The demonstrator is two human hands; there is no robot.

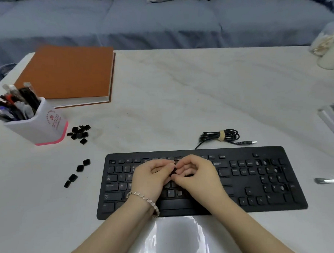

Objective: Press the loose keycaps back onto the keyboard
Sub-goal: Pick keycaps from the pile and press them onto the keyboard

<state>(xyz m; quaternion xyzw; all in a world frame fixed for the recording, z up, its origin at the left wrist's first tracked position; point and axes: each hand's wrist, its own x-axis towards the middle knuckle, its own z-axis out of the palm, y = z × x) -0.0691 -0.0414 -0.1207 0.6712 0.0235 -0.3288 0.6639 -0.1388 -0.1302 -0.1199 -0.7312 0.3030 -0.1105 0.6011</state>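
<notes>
Seating one keycap; head view only.

- Both hands sit at lower centre of frame, over the middle of the keyboard (pixel 259 180).
- Left hand (pixel 150 177): bracelet at the wrist, fingers curled, thumb tip pointing toward the right hand.
- Right hand (pixel 195 175): fingers curled likewise, thumb underneath.
- The fingertips of both meet on a small black keycap (pixel 174 171) and pinch it between them, just over the upper letter rows.
- The cap looks held rather than seated. Its legend and facing are too small to read.
- Some spots in the rows under the hands look bare, but blur prevents a count.

Stock not yet fitted:
- A pile (pixel 79 134) at left of frame, just beside the pen cup (pixel 39 127).
- Four caps (pixel 80 168) loose on the table (pixel 180 97), left of the keyboard and well apart from the hands.

Judgement:
- The step in hand is orienting the cap and lining it up over its socket.
- With this many caps waiting, the task looks well short of done.
- The next move calls for setting the cap square on its socket, legend the right way up. A fingertip then presses straight down until it sits level with its neighbours.
- A tilted press would likely leave one edge proud.
- After that, the four nearer caps are the shortest reach for the left hand.
</notes>
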